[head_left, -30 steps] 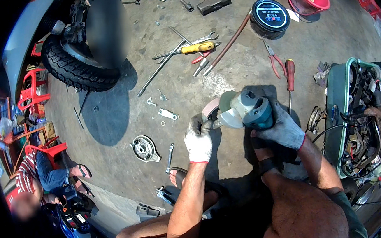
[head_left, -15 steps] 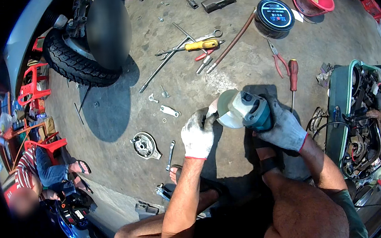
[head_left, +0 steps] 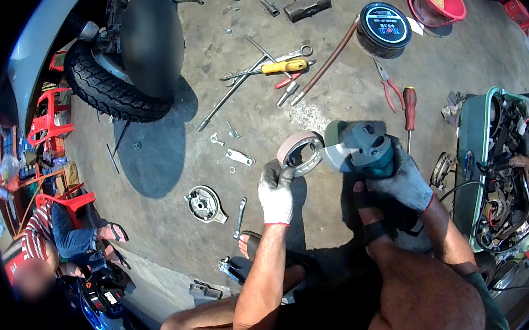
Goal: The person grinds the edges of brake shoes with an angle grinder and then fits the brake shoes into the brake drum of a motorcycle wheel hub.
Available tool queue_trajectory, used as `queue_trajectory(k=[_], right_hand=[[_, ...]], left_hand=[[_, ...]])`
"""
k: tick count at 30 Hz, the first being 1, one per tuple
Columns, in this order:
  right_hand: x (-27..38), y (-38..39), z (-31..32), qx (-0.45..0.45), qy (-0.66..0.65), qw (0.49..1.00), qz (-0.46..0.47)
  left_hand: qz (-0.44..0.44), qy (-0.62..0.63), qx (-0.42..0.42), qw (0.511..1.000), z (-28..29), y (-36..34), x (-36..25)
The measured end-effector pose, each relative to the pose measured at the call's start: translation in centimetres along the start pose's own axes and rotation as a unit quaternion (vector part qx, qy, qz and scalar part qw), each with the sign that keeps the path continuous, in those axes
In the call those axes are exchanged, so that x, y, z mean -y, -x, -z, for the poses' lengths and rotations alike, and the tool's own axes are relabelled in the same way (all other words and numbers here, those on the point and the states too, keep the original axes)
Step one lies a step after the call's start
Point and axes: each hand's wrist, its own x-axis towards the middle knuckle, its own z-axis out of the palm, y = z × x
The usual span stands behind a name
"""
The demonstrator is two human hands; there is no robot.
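Observation:
My left hand (head_left: 276, 195), in a white work glove with grey fingertips, is closed on the near edge of a curved brake shoe (head_left: 300, 152). The shoe is held up off the floor. In my right hand (head_left: 407, 181), also gloved, is a teal and grey angle grinder (head_left: 369, 149). Its pale disc (head_left: 337, 157) points left and sits right beside the shoe; whether they touch I cannot tell. Left of my left hand, a round brake plate (head_left: 205, 203) lies on the concrete. A combination wrench (head_left: 239, 217) and a small metal lever (head_left: 240, 157) lie near it.
Ahead lie a yellow-handled screwdriver (head_left: 284, 66), a red-brown tube (head_left: 331, 60), a sledgehammer (head_left: 307, 5) and a black grease tub (head_left: 383, 27). Red pliers (head_left: 390, 91) and a red screwdriver (head_left: 409, 108) lie ahead-right. A green bin (head_left: 472, 147) of parts stands right; a tyre (head_left: 104, 91) stands left.
The brake shoe has turned and come further into view, its ring shape now showing. My right hand and the grinder have shifted slightly right, and the disc has turned.

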Motion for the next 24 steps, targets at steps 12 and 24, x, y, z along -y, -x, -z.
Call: queue_trajectory(k=[12,24], right_hand=[[-1.3,0.8,0.2,0.007,-0.069,0.997,-0.018],[-0.5,0.9,0.4,0.024,-0.029,0.999,-0.025]], left_hand=[[0.11,0.256,0.013,0.96,-2.2,1.8,1.3],[0.106,0.228,0.016,0.968,-2.4,1.7,1.5]])
